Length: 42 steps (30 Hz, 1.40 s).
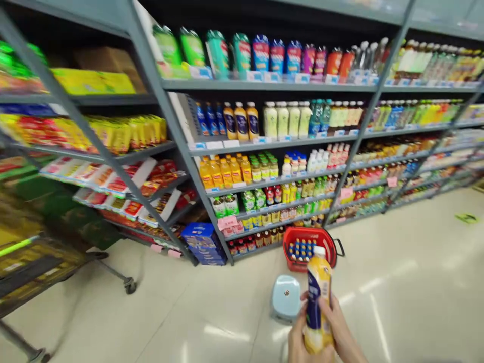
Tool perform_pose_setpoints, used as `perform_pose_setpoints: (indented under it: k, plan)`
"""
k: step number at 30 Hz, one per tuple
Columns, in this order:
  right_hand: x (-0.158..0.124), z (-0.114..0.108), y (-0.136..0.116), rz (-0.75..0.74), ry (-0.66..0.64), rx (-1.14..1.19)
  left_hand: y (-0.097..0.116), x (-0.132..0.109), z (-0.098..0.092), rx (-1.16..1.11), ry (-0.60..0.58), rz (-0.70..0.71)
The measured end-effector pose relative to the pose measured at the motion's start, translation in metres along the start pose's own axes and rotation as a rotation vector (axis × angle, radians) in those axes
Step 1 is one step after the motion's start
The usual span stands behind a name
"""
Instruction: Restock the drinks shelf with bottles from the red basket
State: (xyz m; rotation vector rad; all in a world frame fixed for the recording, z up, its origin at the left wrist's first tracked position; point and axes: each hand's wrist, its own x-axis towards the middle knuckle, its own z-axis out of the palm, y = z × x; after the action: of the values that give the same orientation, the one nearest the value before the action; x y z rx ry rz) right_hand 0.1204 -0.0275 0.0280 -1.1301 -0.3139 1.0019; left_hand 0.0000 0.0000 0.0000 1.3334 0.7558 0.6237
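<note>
A yellow drink bottle (319, 282) with a white cap and a dark blue label is held upright in front of me. My left hand (298, 335) wraps round its lower left side, and my right hand (338, 322) grips it from the right with the thumb on the label. Beyond the bottle, a red shopping basket (288, 262) stands on the floor against the shelf, with several small dark bottles (301, 248) in it. Left of my hands is a light blue stool (286, 296). Similar bottles (241, 121) stand on a middle shelf.
Grey shelving (272, 86) full of drinks runs along the far side. Blue boxes (204, 242) are stacked on the floor at its foot. Snack packets (124, 133) fill the left shelves. A wheeled cart (34, 272) stands at the left over the pale floor (170, 312).
</note>
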Motion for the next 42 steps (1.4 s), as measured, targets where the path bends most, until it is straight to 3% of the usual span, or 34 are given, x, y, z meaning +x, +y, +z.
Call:
perform_pose_setpoints:
  k: [6,17,21,25,32,34,37,39,42]
  plan:
    - [-0.007,0.004,-0.004,-0.001,-0.063,-0.001,-0.007,-0.005,0.003,0.072,-0.022,0.089]
    - [-0.021,-0.015,0.001,0.01,-0.058,0.063,-0.015,-0.014,-0.018,0.134,-0.276,0.079]
    - [-0.018,-0.014,-0.006,0.033,-0.038,0.055,-0.017,-0.015,-0.012,0.136,-0.239,0.096]
    - [-0.012,-0.012,-0.013,0.022,0.067,0.081,-0.013,-0.015,-0.006,0.279,-0.03,0.176]
    - [-0.009,-0.017,-0.01,0.109,0.213,0.234,-0.01,-0.016,-0.006,0.515,0.107,0.421]
    - [-0.009,-0.017,-0.013,0.085,0.267,0.259,-0.011,-0.016,-0.006,0.58,0.168,0.54]
    - [-0.009,-0.017,-0.019,0.058,0.246,0.374,-0.008,-0.014,-0.009,0.653,0.243,0.755]
    - [-0.008,-0.019,-0.021,0.055,0.181,0.508,-0.003,-0.013,-0.014,0.71,0.233,0.899]
    - [-0.006,-0.025,-0.017,0.02,0.111,0.604,0.008,-0.012,-0.021,0.797,0.092,1.103]
